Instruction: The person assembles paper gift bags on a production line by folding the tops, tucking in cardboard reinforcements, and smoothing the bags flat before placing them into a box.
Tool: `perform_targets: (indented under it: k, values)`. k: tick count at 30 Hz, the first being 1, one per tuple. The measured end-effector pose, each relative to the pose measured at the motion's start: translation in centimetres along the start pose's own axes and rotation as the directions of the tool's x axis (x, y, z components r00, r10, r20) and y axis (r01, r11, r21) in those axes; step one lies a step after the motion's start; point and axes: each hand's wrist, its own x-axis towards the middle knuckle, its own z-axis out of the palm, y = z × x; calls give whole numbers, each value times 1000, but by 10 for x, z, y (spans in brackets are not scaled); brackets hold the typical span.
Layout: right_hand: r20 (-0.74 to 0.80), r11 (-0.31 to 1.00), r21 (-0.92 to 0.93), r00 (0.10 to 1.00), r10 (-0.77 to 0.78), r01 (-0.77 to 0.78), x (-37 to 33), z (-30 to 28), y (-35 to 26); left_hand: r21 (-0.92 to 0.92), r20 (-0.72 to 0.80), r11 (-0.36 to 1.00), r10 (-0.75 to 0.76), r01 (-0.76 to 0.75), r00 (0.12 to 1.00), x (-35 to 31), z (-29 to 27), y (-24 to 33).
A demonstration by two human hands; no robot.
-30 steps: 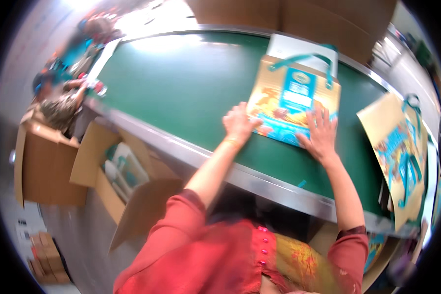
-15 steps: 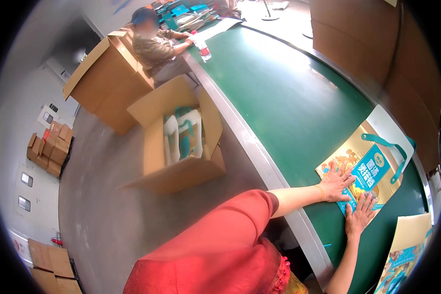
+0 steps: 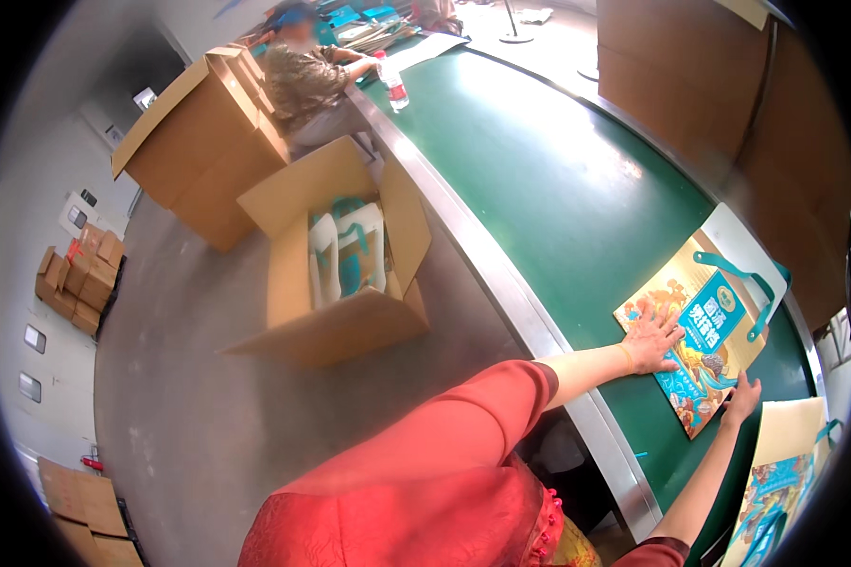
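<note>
A flat gold paper gift bag (image 3: 700, 378) with a teal panel, printed food pictures and teal ribbon handles (image 3: 739, 272) lies on the green table. Its white inner flap (image 3: 745, 244) spreads out at the far end. My left hand (image 3: 654, 342) rests flat on the bag's left part, fingers spread. At the bag's right edge is my right hand (image 3: 742, 397), thumb and fingers apart, touching or just beside that edge. Close to my right forearm, more gold and teal bags (image 3: 787, 463) lie at the table's near right end.
An open carton (image 3: 336, 331) with similar bags stands on the floor left of the table. Beyond it are tall cartons (image 3: 203, 142) and a seated person (image 3: 303, 76). A red-labelled water bottle (image 3: 394, 87) stands on the far table edge. Large brown cartons (image 3: 690, 85) rise behind the table's right side.
My right hand has moved off the bag's face to its right edge, uncovering the lower print. My left hand stays flat on the bag. The whole view has shifted slightly.
</note>
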Motion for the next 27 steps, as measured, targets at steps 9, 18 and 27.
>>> perform_targets:
  k: [9, 18, 27]
  values:
    - [546, 675, 534, 817, 185, -509, 15, 3, -1, -95, -355, 991, -119, 91, 927, -19, 16, 3]
    - [523, 243, 823, 852, 27, -514, -135, -2, -94, -961, -252, 266, -725, -77, 641, -126, -92, -10]
    - [615, 103, 782, 788, 31, -614, -310, 46, -146, -809, -138, -522, -281, -271, 950, -184, -127, -12]
